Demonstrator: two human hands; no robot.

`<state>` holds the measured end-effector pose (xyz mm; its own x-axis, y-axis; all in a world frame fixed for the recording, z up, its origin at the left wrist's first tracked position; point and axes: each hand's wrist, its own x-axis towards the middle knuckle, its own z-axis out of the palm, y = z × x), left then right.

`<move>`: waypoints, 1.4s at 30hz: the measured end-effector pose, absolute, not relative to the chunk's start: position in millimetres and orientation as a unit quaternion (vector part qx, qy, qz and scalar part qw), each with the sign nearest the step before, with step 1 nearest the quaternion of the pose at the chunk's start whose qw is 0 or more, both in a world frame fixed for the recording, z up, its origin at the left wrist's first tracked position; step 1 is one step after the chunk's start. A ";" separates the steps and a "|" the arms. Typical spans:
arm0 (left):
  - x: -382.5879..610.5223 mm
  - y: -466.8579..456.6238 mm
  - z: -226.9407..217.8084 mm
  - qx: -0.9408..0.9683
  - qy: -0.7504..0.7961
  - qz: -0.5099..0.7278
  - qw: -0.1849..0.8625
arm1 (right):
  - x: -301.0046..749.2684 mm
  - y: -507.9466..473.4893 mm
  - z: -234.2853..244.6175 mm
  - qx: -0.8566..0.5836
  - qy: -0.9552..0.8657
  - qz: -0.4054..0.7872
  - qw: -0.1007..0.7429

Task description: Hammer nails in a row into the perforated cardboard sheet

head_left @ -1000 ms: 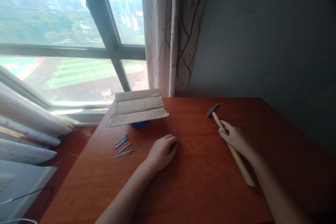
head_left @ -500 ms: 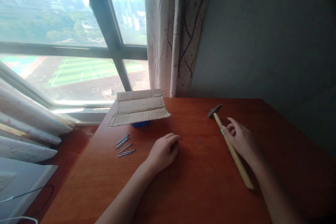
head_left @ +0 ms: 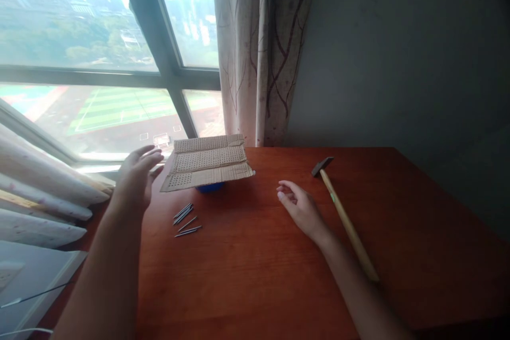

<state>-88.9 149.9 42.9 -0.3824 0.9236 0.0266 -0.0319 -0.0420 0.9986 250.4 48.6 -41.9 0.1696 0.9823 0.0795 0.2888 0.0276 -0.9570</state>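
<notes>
A folded sheet of perforated cardboard [head_left: 209, 159] lies on top of a blue object [head_left: 210, 187], most of which is hidden beneath it. Just left of the cardboard, my left hand [head_left: 140, 170] is raised with its fingers apart and nothing in it. My right hand [head_left: 298, 206] is over the table between the cardboard and the hammer, fingers loosely bent and holding nothing. The hammer [head_left: 346, 218], with a wooden handle and a dark metal head, lies to the right of that hand. Several nails [head_left: 185, 219] lie in front of the cardboard.
The reddish-brown wooden table [head_left: 247, 281] stands against a window [head_left: 127, 111] and a grey wall [head_left: 390, 64]. A patterned curtain [head_left: 255, 53] hangs behind it, with another curtain [head_left: 35, 186] at the left. A cable [head_left: 35, 295] runs at lower left.
My left hand has moved from the table's middle to the cardboard's left side and lifted. My right hand has moved left, away from the hammer. Hammer and nails lie as before.
</notes>
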 end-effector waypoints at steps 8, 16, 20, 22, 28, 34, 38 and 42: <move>-85.8 165.5 8.0 0.350 0.482 0.483 0.642 | 259.2 61.5 -54.9 -0.571 -0.435 0.457 0.526; -53.5 140.6 -0.1 0.400 0.495 0.424 0.644 | 285.9 54.3 -40.4 -0.552 -0.385 0.505 0.541; -23.5 114.8 -1.6 0.408 0.482 0.410 0.658 | 296.6 51.5 -37.6 -0.551 -0.380 0.512 0.539; -11.1 103.4 -2.0 0.413 0.479 0.401 0.663 | 301.0 50.2 -38.4 -0.554 -0.380 0.512 0.535; 5.5 85.0 -2.7 0.442 0.460 0.382 0.668 | 308.2 48.0 -40.9 -0.556 -0.384 0.517 0.526; 5.8 82.2 -5.7 0.453 0.453 0.390 0.662 | 304.8 44.7 -36.1 -0.560 -0.390 0.519 0.514; 2.6 83.1 -12.2 0.464 0.435 0.389 0.666 | 301.6 42.9 -32.4 -0.543 -0.391 0.526 0.524; 1.3 83.5 -15.1 0.465 0.430 0.386 0.671 | 300.0 40.9 -30.8 -0.530 -0.404 0.533 0.522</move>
<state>1.3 83.5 -15.1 0.3320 0.9176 -0.2185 -0.1181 0.2702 0.9555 300.0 40.9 -30.8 0.1069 0.9839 -0.1435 -0.1277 -0.1295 -0.9833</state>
